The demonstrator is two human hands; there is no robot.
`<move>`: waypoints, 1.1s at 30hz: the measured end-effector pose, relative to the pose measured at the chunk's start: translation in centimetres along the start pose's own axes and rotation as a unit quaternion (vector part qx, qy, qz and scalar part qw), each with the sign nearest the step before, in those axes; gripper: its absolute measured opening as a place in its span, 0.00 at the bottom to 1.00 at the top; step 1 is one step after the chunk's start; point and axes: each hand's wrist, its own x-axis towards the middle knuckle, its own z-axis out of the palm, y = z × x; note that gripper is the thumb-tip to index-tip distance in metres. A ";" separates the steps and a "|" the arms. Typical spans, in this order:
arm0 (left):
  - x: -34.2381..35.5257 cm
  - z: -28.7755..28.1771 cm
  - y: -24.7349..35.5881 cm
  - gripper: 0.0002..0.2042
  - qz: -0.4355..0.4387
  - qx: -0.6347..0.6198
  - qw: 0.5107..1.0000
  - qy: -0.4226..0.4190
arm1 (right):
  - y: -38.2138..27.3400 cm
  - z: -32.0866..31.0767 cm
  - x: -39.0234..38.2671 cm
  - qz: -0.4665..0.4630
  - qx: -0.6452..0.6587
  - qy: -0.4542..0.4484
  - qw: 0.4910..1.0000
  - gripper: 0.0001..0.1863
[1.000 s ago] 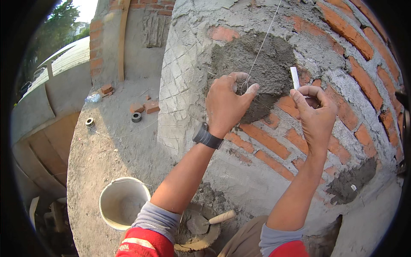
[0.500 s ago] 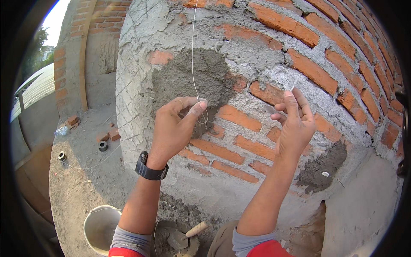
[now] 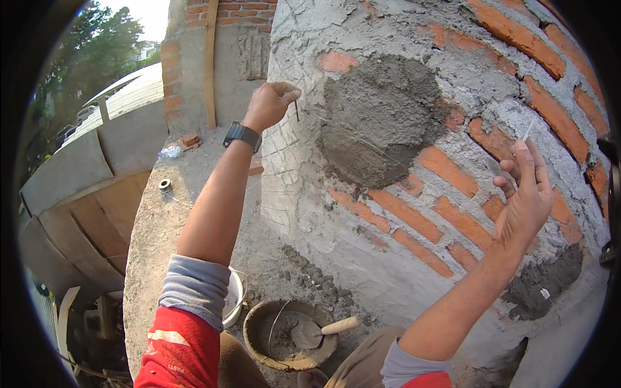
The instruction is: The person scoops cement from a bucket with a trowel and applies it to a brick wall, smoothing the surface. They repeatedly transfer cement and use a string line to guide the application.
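My left hand (image 3: 273, 107) is stretched out to the wall's left edge, thumb and fingers pinched on a short, thin dark rod (image 3: 297, 111) that looks like a nail. A thin line (image 3: 381, 150) crosses the wet mortar patch (image 3: 388, 119) to the right of it. Before the brickwork, my right hand (image 3: 522, 194) is raised, pinching a small thin whitish sliver (image 3: 529, 130) between thumb and finger. A flat grey piece (image 3: 495, 168) shows beside its curled fingers; its kind is unclear.
Below me stands a mortar tub (image 3: 253, 343) with a wooden-handled trowel (image 3: 339, 325) in it. Beside it is a white bucket (image 3: 235, 301), partly behind my left arm. A line spool (image 3: 165, 185) and broken bricks (image 3: 190, 139) lie on the ledge, which drops away at left.
My left hand has moved left and up, from before the mortar patch to the wall's edge. The hanging line it held no longer shows there. The view has shifted left; my right hand keeps its pinch.
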 end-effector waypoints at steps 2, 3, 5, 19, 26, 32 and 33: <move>0.0 0.8 -0.8 0.19 -0.065 -0.061 0.995 -0.051 | 0.1 0.0 -0.1 0.003 0.000 -0.004 1.000 0.24; -0.2 1.3 -1.0 0.20 -0.074 -0.093 0.991 -0.064 | 0.1 0.0 0.0 0.003 -0.002 -0.002 1.000 0.24; -0.6 1.8 -1.3 0.19 -0.087 -0.161 0.979 -0.089 | 0.1 0.0 -0.1 0.000 -0.006 0.001 1.000 0.25; -1.3 1.0 -0.3 0.19 -0.171 -0.271 0.927 -0.197 | 1.2 0.4 -0.2 -0.016 -0.040 -0.015 0.999 0.23; -1.8 1.3 -1.9 0.19 -0.144 -0.308 0.924 -0.176 | 1.3 0.3 -0.2 -0.021 -0.027 -0.021 0.999 0.22; -1.9 2.9 -3.2 0.17 -0.115 -0.251 0.951 -0.141 | 1.4 0.3 -0.3 -0.025 -0.035 -0.018 0.999 0.22; -1.8 3.2 -3.3 0.16 -0.117 -0.237 0.955 -0.131 | 1.4 0.3 -0.4 -0.024 -0.038 -0.018 0.999 0.22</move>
